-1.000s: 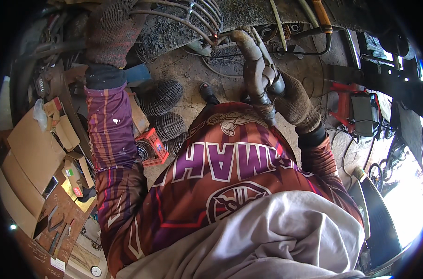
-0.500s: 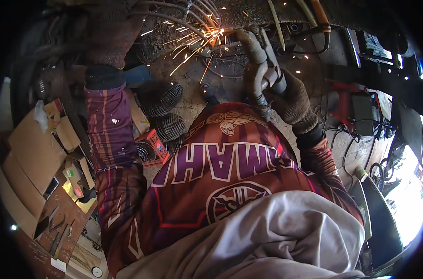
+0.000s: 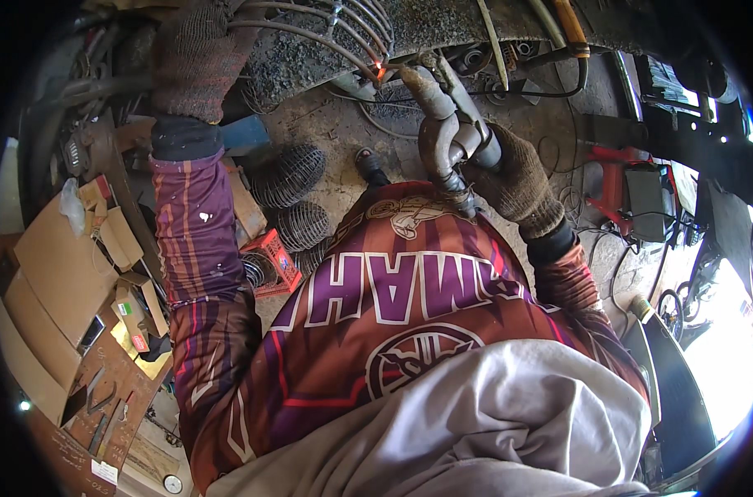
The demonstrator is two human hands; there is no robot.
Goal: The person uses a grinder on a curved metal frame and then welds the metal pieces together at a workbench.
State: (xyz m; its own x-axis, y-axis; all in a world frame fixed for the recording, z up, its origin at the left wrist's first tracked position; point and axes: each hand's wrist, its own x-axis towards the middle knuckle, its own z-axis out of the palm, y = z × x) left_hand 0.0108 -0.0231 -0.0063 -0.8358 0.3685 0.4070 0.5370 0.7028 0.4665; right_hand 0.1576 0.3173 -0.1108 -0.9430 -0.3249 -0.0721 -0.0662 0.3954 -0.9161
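Note:
My left hand (image 3: 201, 66), in a knitted work glove, is closed on the left end of a round grille of curved metal rods (image 3: 314, 35); its fingertips are partly out of sight at the top. A small spot on the grille's near rod glows orange-red. My right hand (image 3: 517, 178), also gloved, is wrapped round the handle of a welding electrode holder (image 3: 436, 103). The holder's jaw end points up and left, close to the glowing spot. Whether a rod stub in the jaw touches the grille I cannot tell.
Under the grille lies a dark, gritty worktop (image 3: 293, 70). Coiled wire baskets (image 3: 289, 176) and a red crate (image 3: 279, 261) stand on the floor. Cardboard (image 3: 49, 286) leans at left. A red stand (image 3: 612, 186) and loose cables are at right; a wooden-handled tool (image 3: 572, 25) lies at the worktop's edge.
The bright shower of sparks has stopped, leaving a glowing spot on the rod. The electrode holder has shifted slightly left and down. My left hand stays in place and shows more clearly.

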